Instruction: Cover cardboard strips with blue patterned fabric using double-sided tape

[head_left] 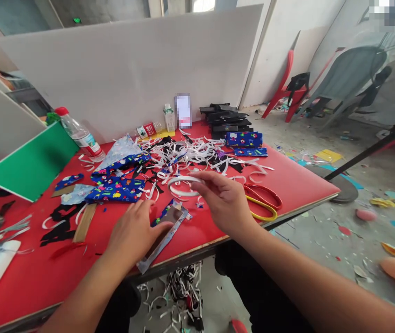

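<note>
One thin white tape ring [183,179] is what we are pinching between thumb and fingers of our right hand [228,202], over the red desk [287,172]. Toward us and leftward, a flat grey-brown strip with a pale edging [167,241] is lying, its long axis slanting from the desk's front edge away and rightward. Our left hand [135,230], nearer it, is standing unclosed beside it. Curled white scraps [190,155] are littering the desk beyond; debris is dotting the grey floor [311,259].
</note>
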Motion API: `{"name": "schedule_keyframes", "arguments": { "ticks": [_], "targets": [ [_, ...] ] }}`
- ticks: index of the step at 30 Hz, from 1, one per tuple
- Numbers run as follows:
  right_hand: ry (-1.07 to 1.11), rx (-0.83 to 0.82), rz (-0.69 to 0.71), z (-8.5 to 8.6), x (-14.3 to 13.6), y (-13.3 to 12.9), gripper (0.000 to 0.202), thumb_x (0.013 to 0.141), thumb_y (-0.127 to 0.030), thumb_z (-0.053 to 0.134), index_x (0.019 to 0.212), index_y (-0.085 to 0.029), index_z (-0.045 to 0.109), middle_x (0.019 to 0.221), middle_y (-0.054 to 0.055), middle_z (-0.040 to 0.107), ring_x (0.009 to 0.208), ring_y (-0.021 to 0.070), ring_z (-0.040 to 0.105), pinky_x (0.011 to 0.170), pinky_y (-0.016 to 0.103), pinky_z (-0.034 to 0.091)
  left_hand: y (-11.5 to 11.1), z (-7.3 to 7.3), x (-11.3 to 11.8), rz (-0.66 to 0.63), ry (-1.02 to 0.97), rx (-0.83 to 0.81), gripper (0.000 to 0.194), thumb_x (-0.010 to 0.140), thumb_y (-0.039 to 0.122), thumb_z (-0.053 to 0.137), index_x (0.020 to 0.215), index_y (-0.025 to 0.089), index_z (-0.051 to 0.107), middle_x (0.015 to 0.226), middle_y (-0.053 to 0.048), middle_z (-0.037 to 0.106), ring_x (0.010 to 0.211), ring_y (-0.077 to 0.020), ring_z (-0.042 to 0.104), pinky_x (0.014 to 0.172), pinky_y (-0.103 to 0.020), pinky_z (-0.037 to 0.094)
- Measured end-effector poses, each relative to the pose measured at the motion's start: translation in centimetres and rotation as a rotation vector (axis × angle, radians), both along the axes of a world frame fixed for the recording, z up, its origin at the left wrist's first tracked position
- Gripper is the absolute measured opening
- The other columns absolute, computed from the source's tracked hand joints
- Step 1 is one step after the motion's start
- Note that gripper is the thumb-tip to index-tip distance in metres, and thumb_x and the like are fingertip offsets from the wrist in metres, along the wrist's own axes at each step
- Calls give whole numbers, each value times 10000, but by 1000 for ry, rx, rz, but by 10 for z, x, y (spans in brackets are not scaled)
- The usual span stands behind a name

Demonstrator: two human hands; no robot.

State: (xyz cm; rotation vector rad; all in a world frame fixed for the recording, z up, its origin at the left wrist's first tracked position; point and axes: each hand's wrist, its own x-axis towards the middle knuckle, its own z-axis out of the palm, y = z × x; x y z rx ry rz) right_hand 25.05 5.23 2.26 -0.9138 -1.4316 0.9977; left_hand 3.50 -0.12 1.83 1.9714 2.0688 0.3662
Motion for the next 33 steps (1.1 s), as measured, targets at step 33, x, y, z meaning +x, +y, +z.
{"name": "schedule_keyframes", "arguments": {
  "ticks": [33],
  "targets": [
    [-544, 83, 220, 37, 15, -35, 114, 1036, -272, 601, 949, -230, 662, 896, -11, 741, 807, 153, 655, 704, 295, 440, -2, 13, 5, 360, -1157, 78, 468, 638, 357, 969, 1005, 170, 746, 931, -62, 792, 751, -211, 735, 573, -281, 596]
  ]
}}
